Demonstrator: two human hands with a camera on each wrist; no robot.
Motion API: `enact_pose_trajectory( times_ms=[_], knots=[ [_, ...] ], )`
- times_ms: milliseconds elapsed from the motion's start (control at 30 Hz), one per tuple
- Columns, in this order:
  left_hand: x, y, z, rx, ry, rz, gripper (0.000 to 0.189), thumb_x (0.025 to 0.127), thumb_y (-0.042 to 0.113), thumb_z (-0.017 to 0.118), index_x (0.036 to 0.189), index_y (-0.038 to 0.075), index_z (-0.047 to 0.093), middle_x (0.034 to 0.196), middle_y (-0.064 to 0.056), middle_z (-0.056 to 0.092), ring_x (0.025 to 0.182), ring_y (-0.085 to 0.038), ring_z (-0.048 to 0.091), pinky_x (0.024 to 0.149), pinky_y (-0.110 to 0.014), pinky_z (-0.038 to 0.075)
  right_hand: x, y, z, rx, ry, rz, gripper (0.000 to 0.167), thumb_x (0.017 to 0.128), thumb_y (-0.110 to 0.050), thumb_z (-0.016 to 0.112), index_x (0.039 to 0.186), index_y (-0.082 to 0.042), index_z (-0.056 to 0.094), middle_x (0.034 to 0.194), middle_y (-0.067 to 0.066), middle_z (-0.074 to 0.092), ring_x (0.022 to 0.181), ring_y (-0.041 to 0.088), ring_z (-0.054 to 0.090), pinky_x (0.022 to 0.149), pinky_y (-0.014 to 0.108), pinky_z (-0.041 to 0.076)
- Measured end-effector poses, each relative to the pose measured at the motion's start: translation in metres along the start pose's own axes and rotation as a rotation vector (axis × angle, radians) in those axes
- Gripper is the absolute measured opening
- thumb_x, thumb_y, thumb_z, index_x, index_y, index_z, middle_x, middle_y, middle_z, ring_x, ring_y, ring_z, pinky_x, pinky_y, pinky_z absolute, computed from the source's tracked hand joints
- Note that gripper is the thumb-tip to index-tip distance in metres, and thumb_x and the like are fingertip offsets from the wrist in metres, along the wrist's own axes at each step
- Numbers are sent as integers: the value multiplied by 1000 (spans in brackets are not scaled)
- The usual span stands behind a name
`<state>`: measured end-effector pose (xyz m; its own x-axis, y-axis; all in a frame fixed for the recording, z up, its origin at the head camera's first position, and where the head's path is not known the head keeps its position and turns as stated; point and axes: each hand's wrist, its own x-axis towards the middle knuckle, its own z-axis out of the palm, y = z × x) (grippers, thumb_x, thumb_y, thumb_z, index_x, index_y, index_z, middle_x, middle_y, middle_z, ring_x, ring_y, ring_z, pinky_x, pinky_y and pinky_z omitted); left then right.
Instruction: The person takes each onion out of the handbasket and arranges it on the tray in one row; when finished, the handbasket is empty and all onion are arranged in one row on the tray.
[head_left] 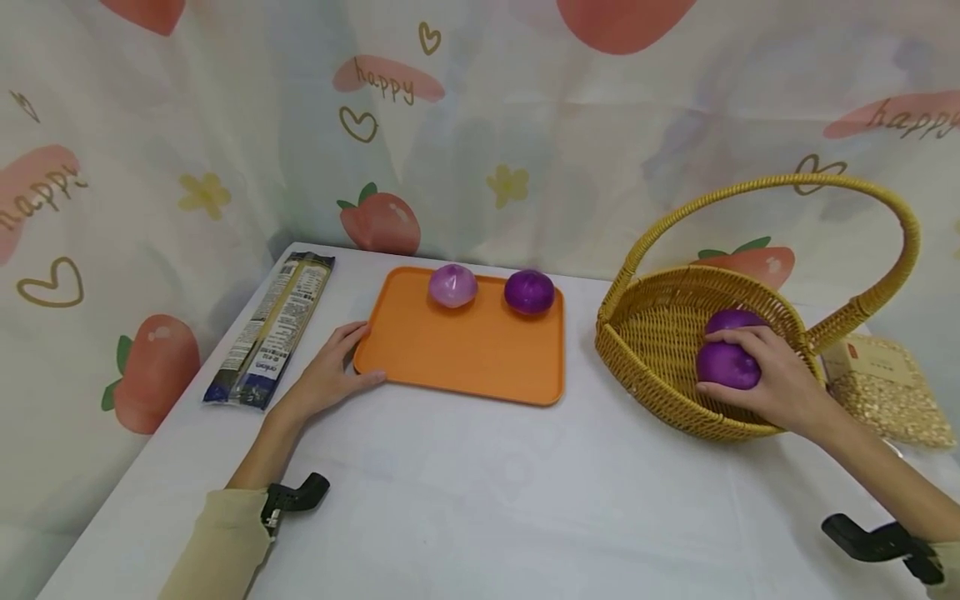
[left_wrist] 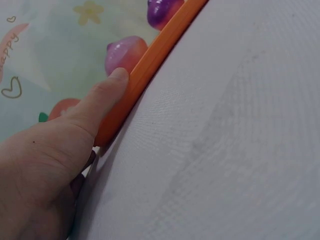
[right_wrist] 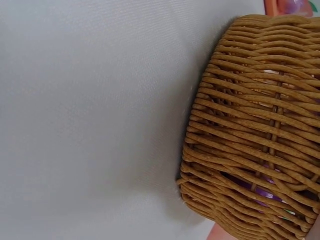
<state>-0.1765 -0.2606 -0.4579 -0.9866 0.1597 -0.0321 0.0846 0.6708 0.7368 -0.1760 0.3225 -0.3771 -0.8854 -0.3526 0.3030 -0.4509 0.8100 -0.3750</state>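
Observation:
My left hand (head_left: 326,377) holds the left corner of an orange tray (head_left: 465,354), thumb along the front rim, other fingers at the left edge. In the left wrist view that thumb (left_wrist: 102,97) lies on the tray's rim. A light-purple onion (head_left: 453,286) and a dark-purple onion (head_left: 529,292), both glossy, sit at the tray's back. On the right, inside a wicker basket (head_left: 652,375), my right hand (head_left: 780,379) grips a purple onion (head_left: 726,367). Another purple onion (head_left: 735,320) lies just behind it. The right wrist view shows mostly the basket's woven side (right_wrist: 255,110).
A long flat packet (head_left: 273,329) lies left of the tray. The basket's tall handle (head_left: 772,181) arches above its opening. A clear bag of pale grains (head_left: 892,392) rests to the basket's right. A printed cloth (head_left: 465,150) hangs behind the white table (head_left: 480,483).

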Motion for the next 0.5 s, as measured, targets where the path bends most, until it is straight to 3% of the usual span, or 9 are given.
enact_pose_trajectory(
  times_ms=[500],
  knots=[
    [-1, 2, 0, -2, 0, 1, 94, 80, 51, 74, 152, 11, 30, 159, -8, 24, 149, -30, 22, 121, -52, 23, 0, -1, -2, 60, 5, 68, 60, 70, -16, 85, 122, -6, 56, 120, 27, 47, 102, 45, 48, 64, 69, 49]
  ],
)
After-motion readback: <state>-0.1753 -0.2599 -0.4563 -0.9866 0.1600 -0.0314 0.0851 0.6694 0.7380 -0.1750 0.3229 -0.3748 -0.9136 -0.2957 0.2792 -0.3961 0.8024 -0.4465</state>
